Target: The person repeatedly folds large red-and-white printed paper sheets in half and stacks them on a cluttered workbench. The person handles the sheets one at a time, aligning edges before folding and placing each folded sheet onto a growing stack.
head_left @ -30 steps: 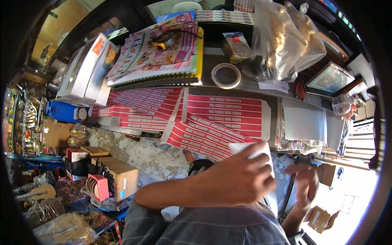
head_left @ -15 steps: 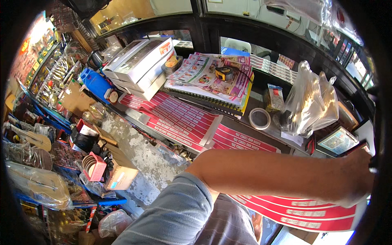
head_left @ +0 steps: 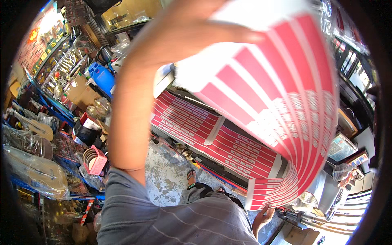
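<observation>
Head view, only one: a large red-and-white striped sheet is in the air over the right part of the counter, bowed into a deep curve. The left hand is raised at its upper, pale end, thumb laid across the sheet, which appears gripped there (other fingers blurred or cut off by the frame). The right hand is low, fingertips meeting the lower end's edge; cannot tell whether they pinch it.

Key relation: from the left thumb the sheet lies rightward and down; from the right fingers, up and rightward. Its long axis drops from the upper end, then bends back leftward near the right hand. Neither hand is nearer overall; each is at one end.

Beneath, similar striped sheets lie on the counter, apart from both hands.
</observation>
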`<move>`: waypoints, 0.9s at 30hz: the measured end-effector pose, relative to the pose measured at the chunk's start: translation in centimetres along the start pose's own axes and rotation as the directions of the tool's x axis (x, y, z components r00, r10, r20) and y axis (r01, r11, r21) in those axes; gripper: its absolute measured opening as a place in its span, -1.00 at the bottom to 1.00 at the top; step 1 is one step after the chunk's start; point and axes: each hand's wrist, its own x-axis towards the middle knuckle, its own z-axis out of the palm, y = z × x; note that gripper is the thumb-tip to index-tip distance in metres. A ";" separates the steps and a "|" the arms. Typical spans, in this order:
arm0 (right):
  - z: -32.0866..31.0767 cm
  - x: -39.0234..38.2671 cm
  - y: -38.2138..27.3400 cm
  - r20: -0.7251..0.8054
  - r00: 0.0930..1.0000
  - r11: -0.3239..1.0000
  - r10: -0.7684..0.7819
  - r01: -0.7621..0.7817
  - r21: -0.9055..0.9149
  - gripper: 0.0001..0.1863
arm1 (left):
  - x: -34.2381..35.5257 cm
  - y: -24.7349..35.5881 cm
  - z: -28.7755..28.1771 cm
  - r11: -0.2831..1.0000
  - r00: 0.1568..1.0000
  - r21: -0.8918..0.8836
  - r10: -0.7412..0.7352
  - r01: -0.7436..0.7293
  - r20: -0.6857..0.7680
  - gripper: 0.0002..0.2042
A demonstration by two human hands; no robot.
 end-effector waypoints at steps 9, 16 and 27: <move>-0.6 5.5 -6.4 0.147 0.969 0.975 -0.198 0.210 -0.066 -0.77 | -26.2 -17.7 -10.1 0.634 0.619 -0.306 -0.769 0.710 -0.158 -0.70; -3.1 14.2 -21.1 0.544 0.733 0.823 -0.408 0.553 -0.128 -0.85 | -47.0 -30.6 -10.0 0.170 0.199 -0.405 -0.979 0.899 0.032 -0.72; 17.0 13.6 -32.4 0.789 0.569 0.731 -0.232 0.637 -0.244 -0.90 | -53.2 -59.6 -11.3 0.110 0.166 -0.395 -0.980 0.912 0.112 -0.71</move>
